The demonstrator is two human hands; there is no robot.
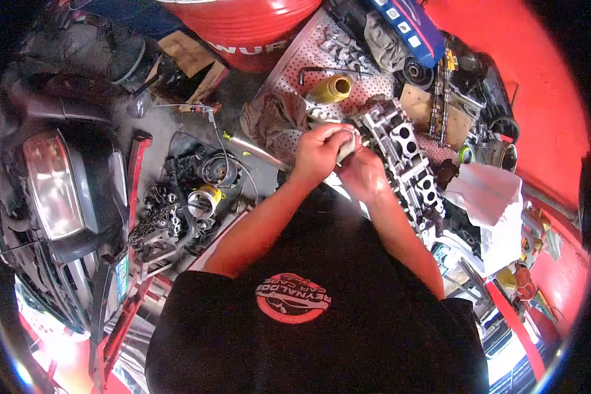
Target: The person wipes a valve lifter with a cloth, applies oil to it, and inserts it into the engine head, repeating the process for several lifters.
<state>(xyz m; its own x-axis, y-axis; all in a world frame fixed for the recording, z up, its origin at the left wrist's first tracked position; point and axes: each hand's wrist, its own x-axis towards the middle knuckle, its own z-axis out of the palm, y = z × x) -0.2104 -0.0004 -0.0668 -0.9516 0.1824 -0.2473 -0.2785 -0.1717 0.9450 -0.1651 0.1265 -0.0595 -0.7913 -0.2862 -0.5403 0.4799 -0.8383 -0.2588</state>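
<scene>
My left hand [316, 155] is closed, with its fingers curled around a small whitish piece [348, 146] that looks like a cloth or wipe. Against it from the other side presses my right hand [364, 173], its fingers bent and partly hidden. Just right of both hands lies a metal cylinder head [407, 148] with dark oval ports. Beyond them a gold bottle [331, 89] rests tilted on the perforated metal bench [294, 80]. A brown-grey rag [274, 118] is bunched to the left of the bottle.
A red drum [256, 33] stands behind the bench. Camshafts [438, 98] lie on cardboard at the right, near a white sheet [486, 203]. On the left are a car headlight [54, 184], engine parts [161, 213] on the floor and a red metal bar [136, 177].
</scene>
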